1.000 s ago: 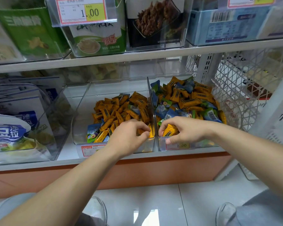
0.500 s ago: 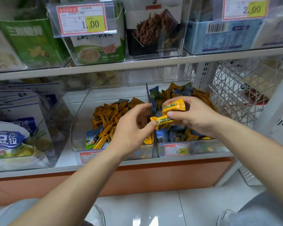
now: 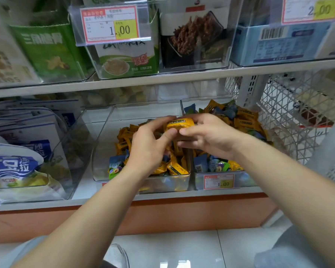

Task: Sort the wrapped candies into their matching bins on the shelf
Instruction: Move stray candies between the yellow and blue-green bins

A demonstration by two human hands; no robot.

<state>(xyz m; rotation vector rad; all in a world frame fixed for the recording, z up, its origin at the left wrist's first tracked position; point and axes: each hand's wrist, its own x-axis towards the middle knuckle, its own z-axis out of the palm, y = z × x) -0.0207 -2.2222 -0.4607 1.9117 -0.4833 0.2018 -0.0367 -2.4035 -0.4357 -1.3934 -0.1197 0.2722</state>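
**Yellow candy pinched between both hands**

At centre frame my left hand [image 3: 151,144] pinches the yellow candy [image 3: 180,123] above the bin divider [image 3: 181,107]; my right hand [image 3: 207,136] grips its other side. I judge it light, crinkly and slippery, so I'd take the wrapper ends.

Bare forearms [image 3: 97,209], pale grey trousers [image 3: 275,256] (knees only), white shoe [image 3: 116,255].

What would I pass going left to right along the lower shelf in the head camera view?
Clear plastic bin of blue-and-white snack bags, clear bin of mostly orange wrapped candies, clear bin of mixed orange and blue candies, white wire mesh basket.
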